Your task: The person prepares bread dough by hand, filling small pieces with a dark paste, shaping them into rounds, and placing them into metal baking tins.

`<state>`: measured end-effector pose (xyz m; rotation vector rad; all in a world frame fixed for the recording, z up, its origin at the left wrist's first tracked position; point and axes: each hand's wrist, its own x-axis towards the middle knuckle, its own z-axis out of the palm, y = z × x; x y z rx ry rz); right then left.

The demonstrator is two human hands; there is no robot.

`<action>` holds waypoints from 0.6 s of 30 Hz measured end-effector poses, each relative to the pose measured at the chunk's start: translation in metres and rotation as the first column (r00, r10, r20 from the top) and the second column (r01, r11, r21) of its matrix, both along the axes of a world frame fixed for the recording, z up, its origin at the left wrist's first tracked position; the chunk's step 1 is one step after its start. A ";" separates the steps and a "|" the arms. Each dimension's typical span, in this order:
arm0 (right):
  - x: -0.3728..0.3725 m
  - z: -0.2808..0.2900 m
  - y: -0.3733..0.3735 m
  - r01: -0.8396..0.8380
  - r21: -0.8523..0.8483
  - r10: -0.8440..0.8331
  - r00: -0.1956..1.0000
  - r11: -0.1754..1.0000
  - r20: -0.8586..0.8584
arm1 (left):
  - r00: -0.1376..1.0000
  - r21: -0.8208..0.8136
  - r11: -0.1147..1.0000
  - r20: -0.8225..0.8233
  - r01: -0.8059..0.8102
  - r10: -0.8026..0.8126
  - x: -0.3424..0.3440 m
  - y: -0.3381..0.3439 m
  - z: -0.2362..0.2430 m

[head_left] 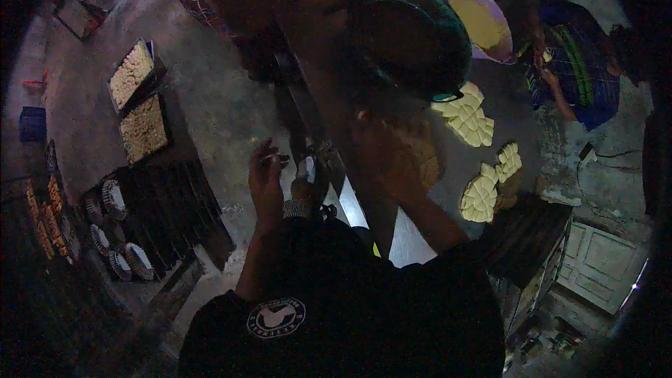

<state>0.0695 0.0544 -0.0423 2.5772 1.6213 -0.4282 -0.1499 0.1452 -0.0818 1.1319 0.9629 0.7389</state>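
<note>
My left hand (266,175) is raised over the floor to the left of the table, its fingers bent but apart, with nothing plainly held. My right hand (381,150) reaches over the dark table, dim and blurred. It is nearest to a rounded brown mass (428,157) whose kind I cannot make out; whether they touch is unclear. To the right lie pale yellow slabs of what looks like dough, scored or cut into pieces: a far group (467,117), a near group (479,197) and a small cluster (509,162).
A large dark green basin (409,38) stands on the table, beside a purple-rimmed basin (483,17) with pale yellow contents. At the right, a co-worker's hand (542,57) is near a small pale piece. Left are trays of small pale balls (145,129), fluted pans (140,260) and dark racks (171,203).
</note>
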 end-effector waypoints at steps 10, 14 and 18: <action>-0.019 -0.016 0.010 0.130 0.245 -0.073 0.971 0.961 -0.230 | 0.997 -0.014 1.000 -0.069 -0.025 0.024 0.060 0.097 0.004; -0.005 -0.045 0.010 -0.038 0.147 0.033 0.999 0.988 0.030 | 0.998 -0.050 0.998 -0.050 0.042 -0.044 0.073 0.106 0.004; -0.027 -0.010 -0.004 -0.041 -0.011 0.034 0.929 0.999 -0.368 | 0.997 -0.080 0.994 0.006 0.078 -0.078 0.065 0.108 0.007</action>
